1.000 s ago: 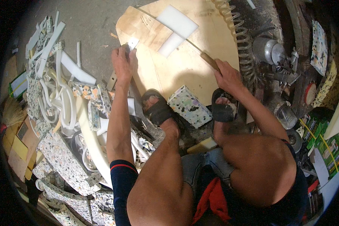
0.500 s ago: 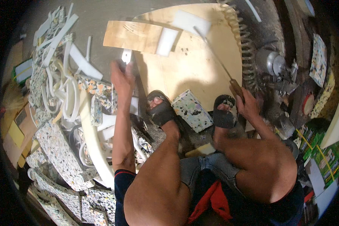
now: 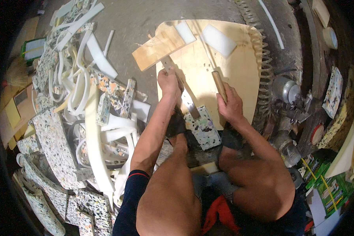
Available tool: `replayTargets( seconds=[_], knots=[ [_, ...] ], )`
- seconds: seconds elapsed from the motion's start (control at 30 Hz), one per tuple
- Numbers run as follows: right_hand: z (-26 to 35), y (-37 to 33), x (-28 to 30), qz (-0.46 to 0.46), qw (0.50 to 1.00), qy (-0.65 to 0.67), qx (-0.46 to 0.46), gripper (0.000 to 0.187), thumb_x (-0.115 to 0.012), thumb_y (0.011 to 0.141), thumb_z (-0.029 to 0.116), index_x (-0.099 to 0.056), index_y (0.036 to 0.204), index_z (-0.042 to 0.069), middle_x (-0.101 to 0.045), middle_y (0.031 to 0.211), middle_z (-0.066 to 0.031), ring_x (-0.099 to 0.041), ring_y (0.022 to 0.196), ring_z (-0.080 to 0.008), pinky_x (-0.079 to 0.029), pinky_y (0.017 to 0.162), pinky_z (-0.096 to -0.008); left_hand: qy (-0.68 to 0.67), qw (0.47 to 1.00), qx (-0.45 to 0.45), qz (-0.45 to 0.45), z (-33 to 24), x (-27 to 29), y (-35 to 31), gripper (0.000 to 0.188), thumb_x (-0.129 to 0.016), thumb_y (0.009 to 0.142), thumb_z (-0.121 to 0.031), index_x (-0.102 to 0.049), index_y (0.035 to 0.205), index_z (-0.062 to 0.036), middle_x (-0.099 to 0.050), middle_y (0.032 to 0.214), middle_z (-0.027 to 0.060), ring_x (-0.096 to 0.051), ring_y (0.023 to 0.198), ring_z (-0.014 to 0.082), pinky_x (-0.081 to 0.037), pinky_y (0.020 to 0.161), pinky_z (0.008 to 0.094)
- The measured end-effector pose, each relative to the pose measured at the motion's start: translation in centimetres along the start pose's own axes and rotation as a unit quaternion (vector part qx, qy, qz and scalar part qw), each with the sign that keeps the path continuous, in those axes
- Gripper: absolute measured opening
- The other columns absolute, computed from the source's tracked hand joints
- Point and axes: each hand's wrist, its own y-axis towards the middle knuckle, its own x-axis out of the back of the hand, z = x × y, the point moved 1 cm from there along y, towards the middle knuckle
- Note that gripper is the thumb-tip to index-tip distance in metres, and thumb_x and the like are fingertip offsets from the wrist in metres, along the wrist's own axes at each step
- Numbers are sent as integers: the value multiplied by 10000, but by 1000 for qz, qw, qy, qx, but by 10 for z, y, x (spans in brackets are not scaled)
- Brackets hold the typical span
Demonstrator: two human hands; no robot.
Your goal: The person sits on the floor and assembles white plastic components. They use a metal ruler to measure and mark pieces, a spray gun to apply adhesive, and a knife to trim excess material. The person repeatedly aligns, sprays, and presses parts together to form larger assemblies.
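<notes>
My left hand [image 3: 169, 82] is closed round a flat metal strip [image 3: 189, 103] with a hole near its upper end. That end meets the edge of a wooden board [image 3: 158, 48]; whether they are joined I cannot tell. A white foam piece [image 3: 185, 32] sits at the board's right end. In my right hand [image 3: 231, 105] is the wooden handle of a long, thin-bladed knife [image 3: 209, 55], its blade pointing up and away over a plywood sheet [image 3: 240, 74]. A white foam rectangle [image 3: 218, 40] lies beside the blade. The strip's lower end reaches a speckled foam block [image 3: 203, 131] between my feet.
Foam strips and speckled foam offcuts [image 3: 57, 147] are heaped on the left. A coiled hose [image 3: 266, 74] runs along the plywood's right edge. Beyond it are a round metal machine part [image 3: 287, 91] and green packages [image 3: 322, 188].
My left hand has come right and nearer the middle with the metal strip. The wooden board and its foam piece have turned, right end upward. The knife has swung more upright, and the view has shifted.
</notes>
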Motion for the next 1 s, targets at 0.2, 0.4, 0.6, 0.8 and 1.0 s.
replayTargets(
  seconds=[0.2,0.4,0.6,0.8,1.0],
  knots=[
    [-4,10,-17,23,999,-34,17,472,-670,904,166,-542,1339,36,-638,1017,-199,-657,898,-403,-530,751,-483,279,956,-73,61,-5,25,26,223,-752,924,-186,-632,944,1,-660,807,65,-600,665,139,-489,586,315],
    [2,17,-15,19,999,-34,9,466,-672,914,156,-561,1345,20,-651,1033,-221,-663,915,-412,-533,776,-462,97,989,-49,104,-10,23,42,226,-778,915,-195,-594,819,-107,-599,703,-9,-526,538,88,-430,457,283],
    [3,30,-17,15,999,-21,26,470,-676,914,158,-558,1348,21,-650,1031,-226,-660,917,-419,-532,776,-469,-2,994,-40,101,-15,24,52,213,-783,915,-192,-610,835,-98,-580,666,-10,-454,487,81,-331,423,261],
    [1,36,-27,31,999,-27,8,463,-673,912,163,-563,1342,32,-656,1074,-221,-661,953,-414,-536,803,-471,191,972,-111,84,-8,25,58,274,-791,909,-208,-616,772,-47,-608,642,33,-527,494,112,-410,431,294],
    [1,37,-32,38,999,-38,5,489,-666,918,184,-551,1367,30,-656,1085,-218,-658,968,-411,-537,816,-473,369,919,-89,108,-31,22,59,360,-784,916,-293,-682,795,30,-667,686,82,-606,533,136,-484,470,309]
  ],
)
